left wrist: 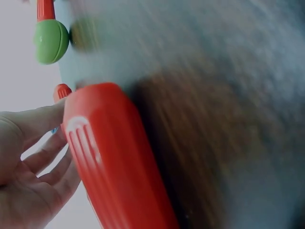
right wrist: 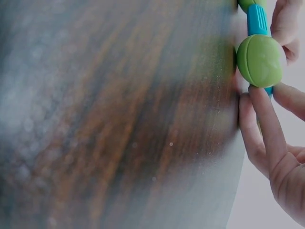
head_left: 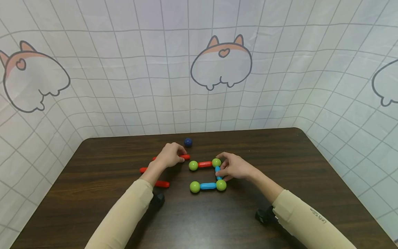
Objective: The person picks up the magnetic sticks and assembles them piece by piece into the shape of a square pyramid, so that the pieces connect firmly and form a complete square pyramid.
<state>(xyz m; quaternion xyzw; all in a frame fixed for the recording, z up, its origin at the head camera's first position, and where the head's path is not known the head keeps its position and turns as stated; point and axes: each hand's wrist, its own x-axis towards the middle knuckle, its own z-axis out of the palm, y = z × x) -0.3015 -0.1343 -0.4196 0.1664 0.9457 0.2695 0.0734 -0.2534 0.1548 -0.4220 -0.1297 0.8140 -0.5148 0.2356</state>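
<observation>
**A:** Both hands down on the dark wooden table (head_left: 280,155). The left hand (head_left: 169,155) has its fingers curled over a red rod (head_left: 185,157), pinching it near the end that pokes out towards the middle. Two more red rods lie just beside that wrist, one at (head_left: 143,170), one at (head_left: 162,184).

**B:** And the right hand (head_left: 236,167)?

**A:** It's on the frame. Its fingers are narrowed round the upright blue rod (head_left: 217,172), between the top-right green ball (head_left: 216,162) and the bottom-right green ball (head_left: 221,185). The right wrist view shows fingertips (right wrist: 259,107) touching a green ball (right wrist: 259,59) with a blue rod (right wrist: 257,19) above it.

**B:** So three sides are up?

**A:** Three: a short red rod (head_left: 205,164) along the top running to the top-left green ball (head_left: 193,165), the blue upright, and a blue rod (head_left: 208,186) along the bottom to the bottom-left green ball (head_left: 195,187). The left side is open. There's also a dark blue ball (head_left: 188,142), well apart at the back.

**B:** How would that held rod handle?

**A:** I'd say light, stiff, smooth plastic (the left wrist view shows ribs near its rounded end (left wrist: 83,138)). It looks a bit slippery, so taking it mid-shaft seems best, leaving the tips free. The balls look ready to roll, and the joints may pull apart if jolted.
</observation>
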